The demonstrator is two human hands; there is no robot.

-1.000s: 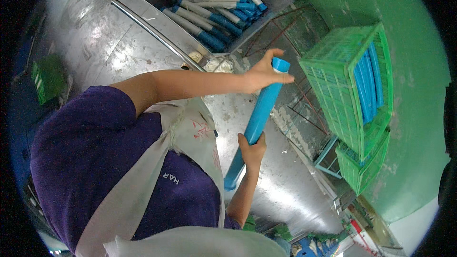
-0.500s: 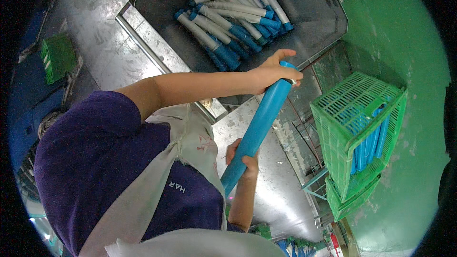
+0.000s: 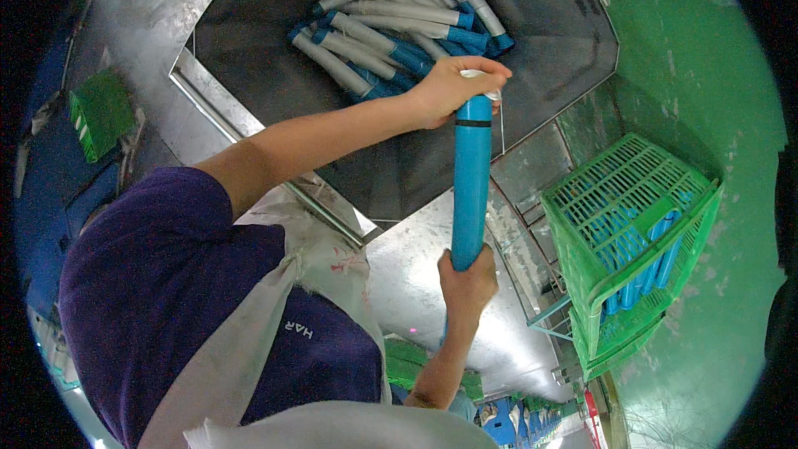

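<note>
A long blue tube (image 3: 470, 179) with a dark ring near its upper end stands almost upright in front of me. My right hand (image 3: 470, 283) grips it by its lower part, fingers wrapped round. At its upper end my left hand (image 3: 453, 90) pinches a bit of thin white material (image 3: 484, 75) against the rim, and a pale strand (image 3: 502, 129) dangles beside the tube. What the white piece is, I cannot make out. Behind my left hand, a dark bin (image 3: 549, 58) holds several blue tubes partly covered in white (image 3: 374, 37).
Green plastic crates (image 3: 582, 299) stand stacked at the right, with blue tubes (image 3: 657, 266) inside, near a green wall (image 3: 698, 83). A metal rail (image 3: 224, 129) runs along the bin's near side. Farther left is another green crate (image 3: 101, 112).
The tube has swung from a slant to nearly upright. My right hand has moved up and right with it, my left slightly up and left. The dark ring and dangling strand now show.
</note>
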